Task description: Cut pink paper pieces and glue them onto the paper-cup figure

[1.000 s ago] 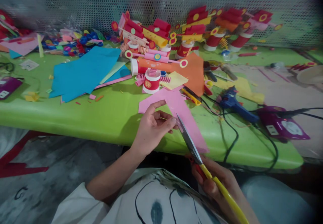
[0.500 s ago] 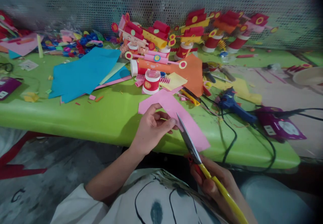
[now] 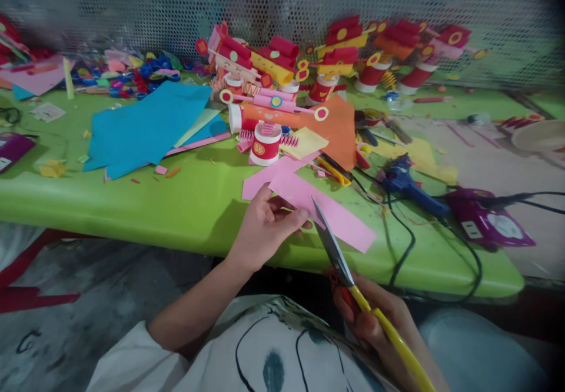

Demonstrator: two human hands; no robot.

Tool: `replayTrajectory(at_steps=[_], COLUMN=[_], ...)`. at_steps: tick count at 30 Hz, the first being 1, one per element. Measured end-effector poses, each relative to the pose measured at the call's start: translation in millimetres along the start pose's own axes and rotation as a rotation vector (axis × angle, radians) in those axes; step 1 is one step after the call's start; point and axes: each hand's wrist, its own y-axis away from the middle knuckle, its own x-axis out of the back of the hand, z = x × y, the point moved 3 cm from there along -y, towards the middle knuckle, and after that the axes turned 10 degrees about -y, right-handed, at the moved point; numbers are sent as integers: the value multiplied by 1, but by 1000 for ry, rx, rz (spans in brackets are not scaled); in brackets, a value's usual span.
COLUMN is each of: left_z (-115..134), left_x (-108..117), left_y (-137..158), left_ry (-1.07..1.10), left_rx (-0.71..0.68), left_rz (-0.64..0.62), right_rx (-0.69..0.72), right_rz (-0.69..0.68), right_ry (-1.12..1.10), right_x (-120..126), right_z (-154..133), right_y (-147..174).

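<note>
Between the thumb and fingers of my left hand (image 3: 269,227) is a strip of pink paper (image 3: 339,218), held just above the table's front part. My right hand (image 3: 379,315) grips a pair of scissors (image 3: 334,251) by yellow and red handles. The blades point up and away from me, their tips at the pink paper's near side, close to my left thumb. Another piece of pink paper (image 3: 253,185) lies behind my left hand. Past it stands a paper figure with a red and white cup base (image 3: 265,145) and pink coiled arms.
Blue paper sheets (image 3: 145,124) lie to the left, orange paper (image 3: 338,127) behind. A blue glue gun (image 3: 410,186) with black cords and a purple box (image 3: 489,218) sit right. Several similar figures (image 3: 324,86) line the back by a perforated metal panel (image 3: 282,3).
The pink paper in my left hand has turned, its far right end swinging up and to the right. Both hands and the scissors stay almost in place.
</note>
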Motion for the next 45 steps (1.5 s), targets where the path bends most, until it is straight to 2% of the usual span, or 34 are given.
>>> replayTrajectory(at_steps=[11, 17, 25, 35, 45], left_z=[2, -2, -2, -5, -3], left_x=[1, 1, 2, 3, 2], left_y=[0, -1, -2, -1, -1], left_ry=[-36, 33, 51, 35, 45], left_rx=[41, 57, 50, 18, 21], left_rz=[-11, 23, 8, 6, 9], right_rx=[45, 52, 40, 38, 28], right_rz=[28, 20, 50, 18, 47], right_ry=[-2, 14, 6, 58, 13], right_x=[-13, -15, -10, -6, -5], right_z=[-16, -18, -11, -6, -2], right_y=[4, 2, 1, 1, 1])
